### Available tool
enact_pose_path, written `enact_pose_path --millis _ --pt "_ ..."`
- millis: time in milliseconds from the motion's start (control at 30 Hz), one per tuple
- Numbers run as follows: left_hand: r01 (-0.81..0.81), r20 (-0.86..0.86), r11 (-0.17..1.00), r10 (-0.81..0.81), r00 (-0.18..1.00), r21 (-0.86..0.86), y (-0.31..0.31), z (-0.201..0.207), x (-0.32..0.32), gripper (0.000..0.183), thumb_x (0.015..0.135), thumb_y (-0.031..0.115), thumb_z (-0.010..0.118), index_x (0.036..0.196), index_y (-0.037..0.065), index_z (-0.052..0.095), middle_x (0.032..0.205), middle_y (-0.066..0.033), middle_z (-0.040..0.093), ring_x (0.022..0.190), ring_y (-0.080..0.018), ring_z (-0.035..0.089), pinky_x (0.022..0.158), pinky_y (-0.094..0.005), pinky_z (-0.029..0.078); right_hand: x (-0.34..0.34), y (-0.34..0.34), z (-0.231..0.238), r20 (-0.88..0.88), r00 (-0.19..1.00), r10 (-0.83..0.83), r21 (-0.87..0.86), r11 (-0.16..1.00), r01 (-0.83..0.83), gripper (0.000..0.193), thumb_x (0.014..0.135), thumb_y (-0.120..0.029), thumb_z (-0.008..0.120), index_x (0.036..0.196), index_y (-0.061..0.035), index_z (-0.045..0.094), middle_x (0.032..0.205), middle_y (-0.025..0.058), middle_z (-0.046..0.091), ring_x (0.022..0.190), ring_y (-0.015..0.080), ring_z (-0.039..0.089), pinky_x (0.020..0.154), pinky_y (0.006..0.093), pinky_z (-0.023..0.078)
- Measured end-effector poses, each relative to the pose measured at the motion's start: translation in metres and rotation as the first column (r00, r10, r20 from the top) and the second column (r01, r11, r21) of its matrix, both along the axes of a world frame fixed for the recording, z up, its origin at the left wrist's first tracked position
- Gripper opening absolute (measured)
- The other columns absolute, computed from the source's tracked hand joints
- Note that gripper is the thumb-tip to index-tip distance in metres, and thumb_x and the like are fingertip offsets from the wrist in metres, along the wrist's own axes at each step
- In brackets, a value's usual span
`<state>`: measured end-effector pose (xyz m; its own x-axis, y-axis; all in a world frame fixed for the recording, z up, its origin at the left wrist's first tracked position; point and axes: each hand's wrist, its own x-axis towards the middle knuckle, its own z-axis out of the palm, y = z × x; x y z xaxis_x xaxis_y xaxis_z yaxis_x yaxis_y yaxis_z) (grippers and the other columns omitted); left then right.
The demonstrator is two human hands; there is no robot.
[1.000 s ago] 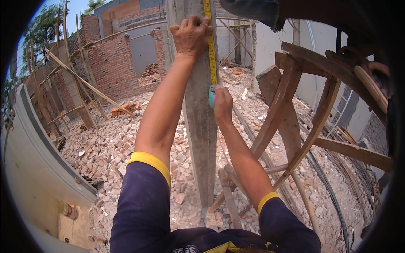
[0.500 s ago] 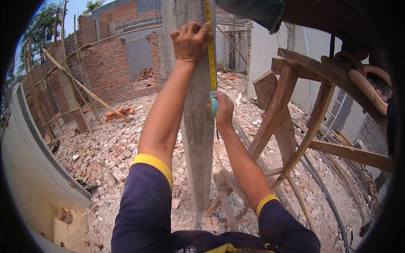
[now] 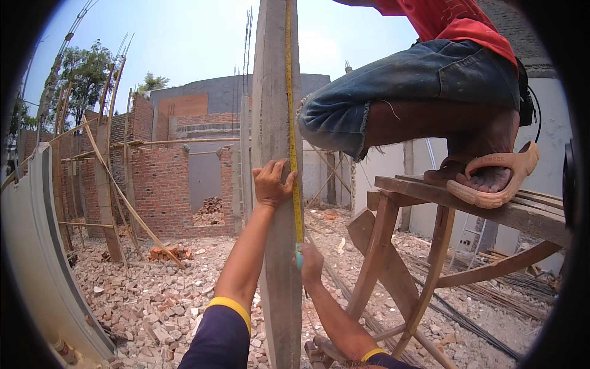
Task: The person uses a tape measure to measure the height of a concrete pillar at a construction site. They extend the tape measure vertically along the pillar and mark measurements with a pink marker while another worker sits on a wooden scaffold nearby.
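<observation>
A grey concrete column (image 3: 273,111) stands upright before me. The yellow blade of a tape measure (image 3: 291,104) runs down its right edge, continuing out of the picture at the top. My left hand (image 3: 272,182) is closed against the column, fingers curled and its thumb pressed at the blade. Lower down, my right hand (image 3: 312,263) grips the teal tape case (image 3: 299,256) at the blade's lower end. The fingers of this hand are partly hidden behind the case and column edge.
At right, a person in a red shirt and denim shorts (image 3: 424,92) crouches on a wooden trestle platform (image 3: 479,197), sandal near its edge. Broken bricks (image 3: 160,307) cover the ground. A pale panel (image 3: 43,246) stands at left. Steel bars (image 3: 485,283) lie at right.
My view has tilted upward, so both hands sit lower in the picture and the crouching person shows. Both hands keep hold of the tape measure along the column.
</observation>
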<state>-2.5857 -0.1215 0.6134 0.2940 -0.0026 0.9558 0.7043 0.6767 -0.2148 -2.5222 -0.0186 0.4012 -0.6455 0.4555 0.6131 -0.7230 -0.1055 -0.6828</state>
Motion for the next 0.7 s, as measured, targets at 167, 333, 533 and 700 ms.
enact_pose_path --millis 167,333,533,700 --pt "0.112 0.246 0.993 -0.102 0.964 -0.026 -0.004 0.002 0.008 0.033 0.077 0.026 0.075 0.105 0.008 0.070 0.086 -0.0095 0.071 0.077 -0.0222 0.068 0.080 -0.0352 0.042 0.007 -0.004 -0.005 -0.039 0.998 -0.049 0.033 0.998 0.051 0.033 0.093 -0.026 0.054 0.095 0.0040 0.067 0.078 0.0043 0.060 0.073 0.0127 0.053 0.068 0.0287 0.043" --pt "0.435 0.446 0.895 -0.428 0.786 0.092 -0.013 0.009 0.019 0.026 0.080 0.016 0.069 0.100 0.001 0.072 0.084 -0.0152 0.073 0.075 -0.0230 0.072 0.075 -0.0330 0.054 0.018 -0.010 -0.007 -0.025 0.999 -0.022 0.055 0.998 0.023 0.034 0.093 -0.028 0.055 0.095 0.0030 0.068 0.076 0.0027 0.060 0.072 0.0113 0.053 0.066 0.0273 0.042" --pt "0.473 0.486 0.874 -0.462 0.742 0.110 -0.029 0.016 0.039 0.024 0.080 0.014 0.066 0.097 -0.001 0.073 0.085 -0.0172 0.073 0.076 -0.0222 0.072 0.072 -0.0316 0.056 0.043 -0.028 0.002 -0.050 0.999 -0.012 0.050 0.999 0.014 0.034 0.094 -0.028 0.054 0.094 0.0022 0.068 0.077 0.0002 0.059 0.071 0.0085 0.051 0.064 0.0251 0.040" --pt "0.481 0.504 0.868 -0.472 0.723 0.124 -0.038 0.030 0.061 0.025 0.079 0.014 0.066 0.098 -0.002 0.072 0.086 -0.0175 0.073 0.075 -0.0229 0.073 0.071 -0.0315 0.056 0.057 -0.035 0.015 -0.122 0.992 -0.011 0.074 0.997 0.020 0.033 0.094 -0.028 0.054 0.097 0.0019 0.068 0.078 -0.0012 0.058 0.070 0.0066 0.048 0.062 0.0242 0.038"
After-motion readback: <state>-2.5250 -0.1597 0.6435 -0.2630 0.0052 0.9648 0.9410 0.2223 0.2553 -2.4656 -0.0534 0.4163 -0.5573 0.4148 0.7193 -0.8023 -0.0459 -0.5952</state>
